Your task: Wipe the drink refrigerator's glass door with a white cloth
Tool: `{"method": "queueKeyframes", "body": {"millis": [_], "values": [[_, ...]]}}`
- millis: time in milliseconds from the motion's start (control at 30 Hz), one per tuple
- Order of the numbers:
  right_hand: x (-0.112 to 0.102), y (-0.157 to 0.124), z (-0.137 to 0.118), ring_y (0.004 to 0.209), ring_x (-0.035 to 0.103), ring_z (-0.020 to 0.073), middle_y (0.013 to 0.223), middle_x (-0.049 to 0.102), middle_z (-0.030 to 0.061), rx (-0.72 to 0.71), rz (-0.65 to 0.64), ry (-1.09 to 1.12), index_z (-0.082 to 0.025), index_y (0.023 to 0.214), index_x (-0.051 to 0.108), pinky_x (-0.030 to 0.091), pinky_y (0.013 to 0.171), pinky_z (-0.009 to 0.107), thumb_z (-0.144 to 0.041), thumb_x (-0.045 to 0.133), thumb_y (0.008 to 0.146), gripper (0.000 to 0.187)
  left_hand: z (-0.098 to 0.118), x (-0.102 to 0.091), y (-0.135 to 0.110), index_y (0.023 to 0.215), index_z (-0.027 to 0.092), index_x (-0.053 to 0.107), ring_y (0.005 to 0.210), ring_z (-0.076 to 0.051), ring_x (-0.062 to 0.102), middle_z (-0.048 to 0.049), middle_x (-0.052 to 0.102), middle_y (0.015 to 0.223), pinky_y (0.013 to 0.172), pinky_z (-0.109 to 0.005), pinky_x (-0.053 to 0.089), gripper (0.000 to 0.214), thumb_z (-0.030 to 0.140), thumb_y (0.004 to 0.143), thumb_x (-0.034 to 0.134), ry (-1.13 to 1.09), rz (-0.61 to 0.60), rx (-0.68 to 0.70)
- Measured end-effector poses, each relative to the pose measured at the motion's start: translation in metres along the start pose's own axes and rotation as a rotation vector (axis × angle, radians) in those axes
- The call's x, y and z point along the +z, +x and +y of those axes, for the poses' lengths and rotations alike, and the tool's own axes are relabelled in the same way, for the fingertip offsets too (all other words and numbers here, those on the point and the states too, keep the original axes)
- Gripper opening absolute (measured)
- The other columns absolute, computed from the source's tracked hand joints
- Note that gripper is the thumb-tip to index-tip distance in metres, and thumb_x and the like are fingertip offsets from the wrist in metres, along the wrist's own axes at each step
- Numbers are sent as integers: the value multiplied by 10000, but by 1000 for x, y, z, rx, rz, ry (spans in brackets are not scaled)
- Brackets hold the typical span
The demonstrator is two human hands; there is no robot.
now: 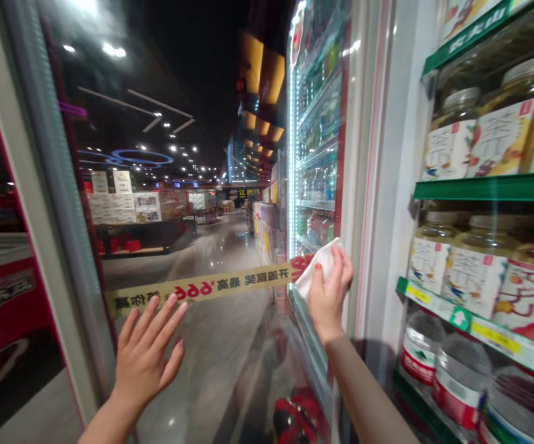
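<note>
Left hand (150, 345) spread, holding nothing | right hand (332, 290) gripping white cloth (323, 254) near right edge of glass door (211, 351) | looks mid-job tbh, can't tell how much remains

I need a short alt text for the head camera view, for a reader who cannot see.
A person's right hand holds a white cloth at the edge of a glass door, while the left hand is spread near a yellowish strip with reversed lettering. On the right, green-edged shelves hold bottles; beyond the glass is a store aisle.
</note>
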State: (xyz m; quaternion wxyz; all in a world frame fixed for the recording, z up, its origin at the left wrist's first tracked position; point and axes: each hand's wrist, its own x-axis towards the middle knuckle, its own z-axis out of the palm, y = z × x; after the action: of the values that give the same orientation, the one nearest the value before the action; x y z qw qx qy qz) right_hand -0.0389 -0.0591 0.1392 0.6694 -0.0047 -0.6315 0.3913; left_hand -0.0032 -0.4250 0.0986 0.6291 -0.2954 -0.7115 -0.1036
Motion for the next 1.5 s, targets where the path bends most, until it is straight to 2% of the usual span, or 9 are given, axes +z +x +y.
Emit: {"method": "queueKeyframes", "body": {"millis": [133,300,500,700,900,1133,1300,1400,1500], "values": [[19,-23,-2,1739,46,426,1852,102,263,-496,-160,-324,-92,1787,52,245,1333,758,-435,413,1116,836,-14,10,9,1686,433,441,1655,-211,400,49,502,1720,1422,-430,198,754,290,999,715,41,34,-33],[7,-19,9,1752,-2,340,1878,-32,155,-1032,-405,-357,-77,1787,60,288,1387,563,-635,476,1071,999,-21,32,16,1765,306,279,1751,-217,110,-32,176,1862,1444,-446,28,855,307,1015,688,215,85,-66],[16,56,-12,1738,-27,433,1859,-140,197,-501,-133,-447,-129,1777,-126,268,1336,755,-410,442,1113,917,-17,39,9,1771,314,254,1747,-231,131,-38,178,1864,1444,-476,39,862,299,1013,665,251,68,-63],[26,33,-18,1745,79,347,1874,138,147,-1081,-367,-343,-161,1798,38,289,1389,583,-798,391,1047,1046,-32,16,24,1718,358,410,1681,-247,349,-4,355,1812,1435,-443,181,775,251,993,663,214,92,19],[32,119,-36,1738,66,392,1857,44,219,-417,-78,-393,-194,1779,-9,293,1317,760,-667,148,1127,821,-42,17,56,1744,356,345,1720,-267,252,27,277,1840,1457,-470,136,848,277,978,701,226,120,98],[44,75,-59,1624,376,321,1716,417,194,-860,-241,-364,-186,1777,24,358,1347,578,-742,183,1103,888,-32,23,59,1752,369,314,1741,-235,167,8,231,1848,1451,-465,66,809,331,1022,661,196,61,20],[50,157,-69,1581,381,445,1686,370,317,-270,43,-377,-53,1725,226,323,1301,719,-685,287,1118,878,-32,26,57,1763,364,278,1738,-249,179,-11,238,1842,1448,-495,92,862,345,1007,691,210,65,16],[66,140,-91,1716,83,457,1821,130,307,-429,-72,-416,-34,1746,128,203,1356,727,-694,390,1099,961,-32,28,55,1772,329,255,1737,-250,181,-29,286,1824,1446,-508,100,884,356,1003,690,205,75,-1],[71,75,-98,1746,50,350,1868,176,139,-933,-380,-332,-195,1787,84,229,1393,646,-782,459,1043,1020,-32,28,54,1770,310,269,1745,-244,142,-39,279,1824,1447,-498,69,877,393,1006,693,212,84,-9]]}}
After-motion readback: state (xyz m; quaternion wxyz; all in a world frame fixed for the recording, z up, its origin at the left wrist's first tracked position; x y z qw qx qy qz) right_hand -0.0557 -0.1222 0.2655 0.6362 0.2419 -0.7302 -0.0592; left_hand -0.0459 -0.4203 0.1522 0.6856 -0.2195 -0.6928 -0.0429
